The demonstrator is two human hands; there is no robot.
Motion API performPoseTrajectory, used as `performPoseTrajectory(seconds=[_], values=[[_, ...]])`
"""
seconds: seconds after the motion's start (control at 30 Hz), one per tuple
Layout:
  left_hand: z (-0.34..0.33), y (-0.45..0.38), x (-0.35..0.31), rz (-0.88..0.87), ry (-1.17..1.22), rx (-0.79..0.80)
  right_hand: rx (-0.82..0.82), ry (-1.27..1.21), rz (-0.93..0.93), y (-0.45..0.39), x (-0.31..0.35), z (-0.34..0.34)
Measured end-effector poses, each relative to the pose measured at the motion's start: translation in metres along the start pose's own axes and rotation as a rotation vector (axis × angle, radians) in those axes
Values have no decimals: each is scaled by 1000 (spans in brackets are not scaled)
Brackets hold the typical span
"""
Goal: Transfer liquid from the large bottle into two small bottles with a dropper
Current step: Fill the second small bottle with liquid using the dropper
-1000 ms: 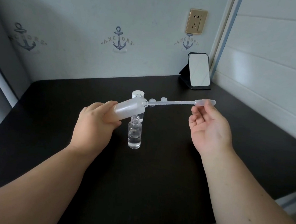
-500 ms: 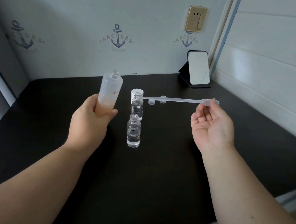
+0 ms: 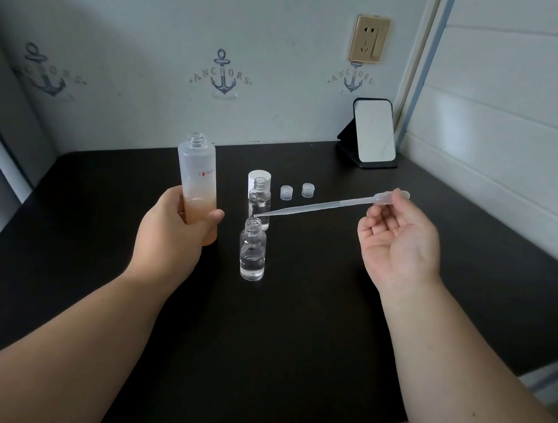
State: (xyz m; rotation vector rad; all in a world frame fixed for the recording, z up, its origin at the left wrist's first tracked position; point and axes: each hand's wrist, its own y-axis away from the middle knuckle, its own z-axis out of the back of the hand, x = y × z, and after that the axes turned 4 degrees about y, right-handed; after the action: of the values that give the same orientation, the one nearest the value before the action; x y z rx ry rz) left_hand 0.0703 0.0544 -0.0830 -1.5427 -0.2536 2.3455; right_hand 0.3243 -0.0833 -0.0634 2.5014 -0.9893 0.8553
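Observation:
My left hand (image 3: 169, 234) grips the large frosted bottle (image 3: 198, 182) upright, uncapped, left of the small bottles. My right hand (image 3: 400, 243) pinches the bulb of a clear plastic dropper (image 3: 326, 205) that slants down to the left. Its tip hangs just above the open mouth of the near small bottle (image 3: 252, 251), which holds some clear liquid. The far small bottle (image 3: 260, 203) stands right behind it, also open and partly filled.
A white cap (image 3: 259, 176) stands behind the far bottle, and two small clear caps (image 3: 286, 192) (image 3: 308, 190) lie to its right on the black table (image 3: 256, 346). A small mirror (image 3: 374, 134) on a stand sits at the back right corner by the wall.
The left hand tipped the large bottle back upright and moved it left. The right hand drew the dropper out of it and lowered the tip to the near small bottle's mouth.

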Motion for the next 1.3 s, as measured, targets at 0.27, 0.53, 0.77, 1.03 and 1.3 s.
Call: performPoseTrajectory(seconds=[0.27,0.53,0.77,1.03,1.3], values=[[1,0,-2,18,-11,47,10,36,15,-2,-1,1],[18,20,-22,-139,206,-187,10,39,11,0,-1,1],[15,33,-27,-311,198,152,13,41,8,1,1,-1],[7,29,-22,-294,-40,531,23,34,13,1,2,-1],[5,31,-27,-394,-152,534,6,18,19,3,3,-4]])
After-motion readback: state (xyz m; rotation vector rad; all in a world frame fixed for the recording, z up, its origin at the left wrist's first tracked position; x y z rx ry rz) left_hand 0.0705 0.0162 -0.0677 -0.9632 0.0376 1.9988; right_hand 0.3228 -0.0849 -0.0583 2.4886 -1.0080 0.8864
